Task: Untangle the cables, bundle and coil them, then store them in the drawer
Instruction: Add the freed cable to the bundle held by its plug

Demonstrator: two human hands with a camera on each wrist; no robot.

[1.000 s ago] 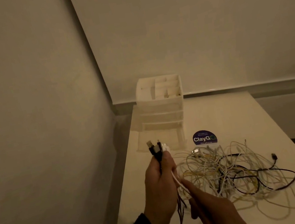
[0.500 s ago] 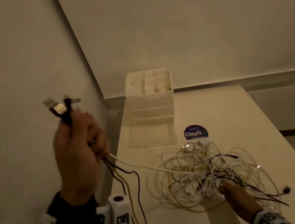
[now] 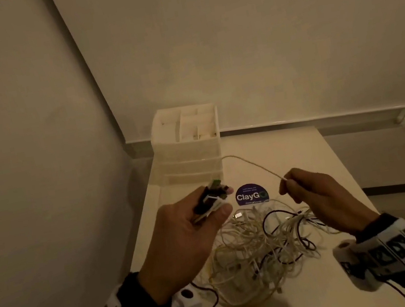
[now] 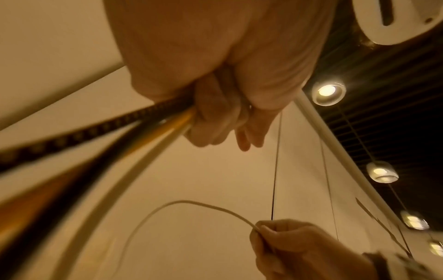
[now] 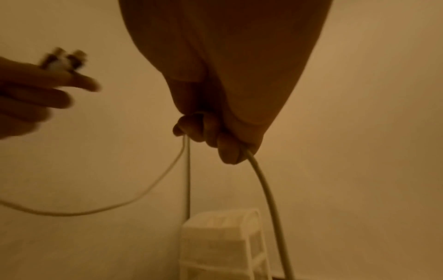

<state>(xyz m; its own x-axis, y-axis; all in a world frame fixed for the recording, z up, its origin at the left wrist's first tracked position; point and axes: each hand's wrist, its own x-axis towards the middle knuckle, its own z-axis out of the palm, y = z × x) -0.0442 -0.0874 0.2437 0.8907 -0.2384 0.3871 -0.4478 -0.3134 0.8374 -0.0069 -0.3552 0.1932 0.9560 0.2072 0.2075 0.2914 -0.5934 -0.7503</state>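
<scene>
The left hand (image 3: 184, 227) is curled round a gathered bunch of dark and white cable plug ends (image 3: 213, 196), thumb pressed over them, so that the ends already found stay together and do not slip back into the mess. In the left wrist view the cords leaving that fist run out taut and blurred: a dark braided one, a yellow one and a pale one.

The right hand (image 3: 315, 198) pinches a single thin cream-white cable (image 3: 249, 164) between thumb and forefinger, the other fingers folded in. That cable arches up from the pinch toward the white plastic drawer organiser (image 3: 189, 147); holding one strand apart like this probably lets it be traced and drawn free of the others.

The loose tangle of white, yellow and black cables (image 3: 257, 254) lies on the pale tabletop (image 3: 290, 154) on the near side of the organiser, below and between both hands, well short of its drawers. A round dark purple "ClayGo" sticker (image 3: 251, 194) sits between organiser and tangle.

Judging by this, the work is at the untangling stage: nothing is coiled or stored. The lowest drawer seems pulled forward, though dim light leaves that unsure.
</scene>
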